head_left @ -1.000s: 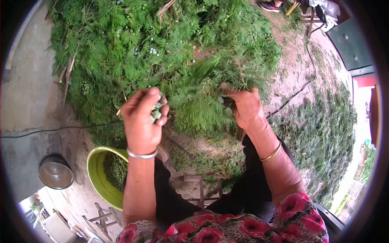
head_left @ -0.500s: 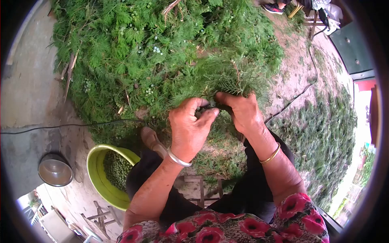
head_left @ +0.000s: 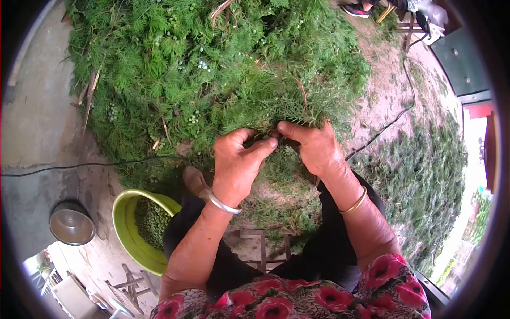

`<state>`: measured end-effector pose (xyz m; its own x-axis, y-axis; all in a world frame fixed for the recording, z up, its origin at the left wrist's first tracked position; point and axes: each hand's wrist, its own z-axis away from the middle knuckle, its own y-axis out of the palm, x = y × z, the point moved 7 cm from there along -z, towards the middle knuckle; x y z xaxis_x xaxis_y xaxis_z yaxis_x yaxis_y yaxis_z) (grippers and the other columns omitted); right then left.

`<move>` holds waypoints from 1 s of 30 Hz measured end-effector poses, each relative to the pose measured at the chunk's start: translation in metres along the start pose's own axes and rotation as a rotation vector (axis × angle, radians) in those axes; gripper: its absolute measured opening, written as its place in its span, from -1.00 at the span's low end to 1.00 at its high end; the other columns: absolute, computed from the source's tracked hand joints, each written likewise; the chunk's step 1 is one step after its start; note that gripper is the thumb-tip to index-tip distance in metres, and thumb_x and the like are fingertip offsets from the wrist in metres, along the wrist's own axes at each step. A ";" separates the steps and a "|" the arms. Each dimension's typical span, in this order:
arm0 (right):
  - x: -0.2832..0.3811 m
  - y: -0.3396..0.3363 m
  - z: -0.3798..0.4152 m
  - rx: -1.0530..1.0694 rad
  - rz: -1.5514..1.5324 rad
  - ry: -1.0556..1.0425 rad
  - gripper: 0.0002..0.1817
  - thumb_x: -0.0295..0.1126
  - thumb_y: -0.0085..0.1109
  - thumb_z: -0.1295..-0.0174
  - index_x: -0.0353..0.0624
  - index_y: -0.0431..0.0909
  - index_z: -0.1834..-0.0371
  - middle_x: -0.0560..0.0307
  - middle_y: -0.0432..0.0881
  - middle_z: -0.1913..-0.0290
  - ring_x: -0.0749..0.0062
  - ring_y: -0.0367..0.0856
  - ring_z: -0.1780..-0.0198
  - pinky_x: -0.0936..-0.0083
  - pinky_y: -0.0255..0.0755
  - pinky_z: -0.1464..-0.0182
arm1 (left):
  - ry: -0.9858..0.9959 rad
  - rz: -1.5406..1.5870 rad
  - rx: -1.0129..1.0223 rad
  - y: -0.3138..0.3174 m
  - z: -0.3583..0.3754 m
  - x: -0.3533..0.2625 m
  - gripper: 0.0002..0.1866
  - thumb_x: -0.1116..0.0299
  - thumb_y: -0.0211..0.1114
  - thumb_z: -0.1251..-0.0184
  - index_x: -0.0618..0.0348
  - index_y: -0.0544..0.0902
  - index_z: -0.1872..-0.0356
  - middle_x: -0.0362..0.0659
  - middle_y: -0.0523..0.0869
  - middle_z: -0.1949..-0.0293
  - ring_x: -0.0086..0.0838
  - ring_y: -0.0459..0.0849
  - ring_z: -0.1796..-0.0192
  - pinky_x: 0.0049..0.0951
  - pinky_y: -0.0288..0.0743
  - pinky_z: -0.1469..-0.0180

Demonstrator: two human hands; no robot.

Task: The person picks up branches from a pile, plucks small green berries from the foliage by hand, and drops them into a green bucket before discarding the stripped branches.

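My right hand (head_left: 317, 147) is closed around a leafy evergreen sprig (head_left: 304, 101), whose feathery green tips spread out beyond my fingers. Close beside it, my left hand (head_left: 235, 165) is pinched, thumb against fingers, at the lower end of the sprig. Whatever lies between those fingertips is too small and dark to make out. In front of both hands rises a large heap of cut evergreen branches (head_left: 159, 69) with clusters of pale bluish berries (head_left: 203, 65). At my left knee stands a yellow-green bucket (head_left: 123, 223) holding many small green berries (head_left: 151, 222).
A metal bowl (head_left: 73, 223) lies on the left. A black cable (head_left: 79, 167) crosses the floor there, and another cable (head_left: 390, 121) runs on the right. More greenery (head_left: 425, 186) is spread at right. Another person's shoe (head_left: 356, 10) shows at upper right, near a wooden stool (head_left: 408, 29).
My left hand has shifted slightly left, its thumb now nearer my right thumb. The sprig in my right hand has moved a little to the left.
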<state>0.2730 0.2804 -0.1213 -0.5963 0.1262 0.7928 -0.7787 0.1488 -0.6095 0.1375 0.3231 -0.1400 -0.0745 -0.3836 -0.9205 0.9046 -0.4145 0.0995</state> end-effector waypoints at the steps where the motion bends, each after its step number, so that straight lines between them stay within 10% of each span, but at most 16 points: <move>1: 0.003 -0.002 0.000 0.000 0.000 0.000 -0.77 -0.57 0.09 -0.16 -0.17 0.63 0.12 0.00 0.67 0.19 0.24 0.63 0.13 0.47 0.45 0.00 | 0.000 0.000 0.000 0.000 0.001 -0.002 -0.91 0.56 0.31 -0.06 0.37 0.59 0.44 -0.29 0.52 0.65 -0.70 0.38 0.66 -0.65 0.17 0.69; 4: 0.001 -0.004 -0.001 0.026 -0.053 0.080 -0.78 -0.58 0.05 -0.19 -0.16 0.63 0.14 0.00 0.68 0.23 0.25 0.64 0.15 0.49 0.45 0.01 | -0.084 0.104 -0.038 -0.004 0.001 0.000 -0.90 0.55 0.30 -0.07 0.37 0.59 0.41 -0.23 0.54 0.62 -0.65 0.41 0.68 -0.67 0.18 0.70; 9: -0.029 0.007 -0.005 -0.119 -1.162 0.479 -0.88 -0.59 0.10 -0.12 -0.39 0.58 0.31 0.01 0.62 0.39 0.28 0.57 0.35 0.42 0.41 0.27 | -0.198 0.419 0.118 0.002 0.000 0.002 -0.87 0.54 0.25 -0.10 0.40 0.57 0.34 -0.08 0.58 0.54 -0.52 0.48 0.65 -0.64 0.22 0.72; 12: -0.027 0.004 -0.004 -0.187 -1.251 0.515 -0.91 -0.63 0.10 -0.07 -0.43 0.54 0.36 0.03 0.58 0.42 0.34 0.51 0.42 0.45 0.33 0.36 | -0.245 0.553 0.214 0.004 -0.002 0.006 -0.86 0.55 0.21 -0.10 0.42 0.57 0.33 -0.02 0.59 0.51 -0.48 0.50 0.64 -0.61 0.25 0.72; 14: -0.038 -0.012 -0.012 -0.184 -0.738 0.186 -0.90 -0.62 0.08 -0.08 -0.42 0.53 0.35 0.03 0.58 0.39 0.36 0.50 0.40 0.47 0.32 0.37 | -0.246 0.624 0.287 0.004 0.001 0.004 -0.85 0.55 0.19 -0.10 0.43 0.56 0.32 0.01 0.59 0.49 -0.46 0.51 0.63 -0.59 0.27 0.72; 18: -0.047 -0.018 -0.010 -0.273 -1.224 0.465 -0.83 -0.53 0.11 -0.08 -0.36 0.53 0.26 0.06 0.57 0.36 0.37 0.49 0.35 0.46 0.34 0.36 | -0.076 0.739 0.351 -0.020 0.005 -0.012 -0.79 0.54 0.17 -0.06 0.44 0.57 0.25 0.08 0.61 0.46 -0.42 0.54 0.59 -0.57 0.34 0.71; 26: -0.014 -0.016 -0.003 -0.183 -1.128 0.576 -0.62 -0.29 0.21 -0.21 -0.25 0.45 -0.03 0.13 0.59 0.13 0.38 0.55 0.16 0.41 0.46 0.14 | 0.215 0.580 -0.370 -0.204 0.049 -0.048 -0.86 0.53 0.22 -0.06 0.33 0.60 0.33 -0.03 0.62 0.45 -0.42 0.57 0.52 -0.52 0.44 0.60; 30: -0.013 -0.006 -0.008 -0.107 -1.209 0.368 -0.57 -0.25 0.26 -0.16 -0.23 0.46 -0.03 0.11 0.59 0.10 0.35 0.54 0.12 0.41 0.39 -0.02 | 0.122 0.018 -0.766 -0.338 0.135 0.012 -0.80 0.53 0.19 -0.06 0.36 0.59 0.26 -0.06 0.64 0.43 -0.40 0.61 0.36 -0.45 0.52 0.45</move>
<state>0.2875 0.2854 -0.1279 0.5842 0.1165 0.8032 -0.7570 0.4353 0.4874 -0.2253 0.3476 -0.1334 -0.0509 -0.2732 -0.9606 0.9462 0.2945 -0.1339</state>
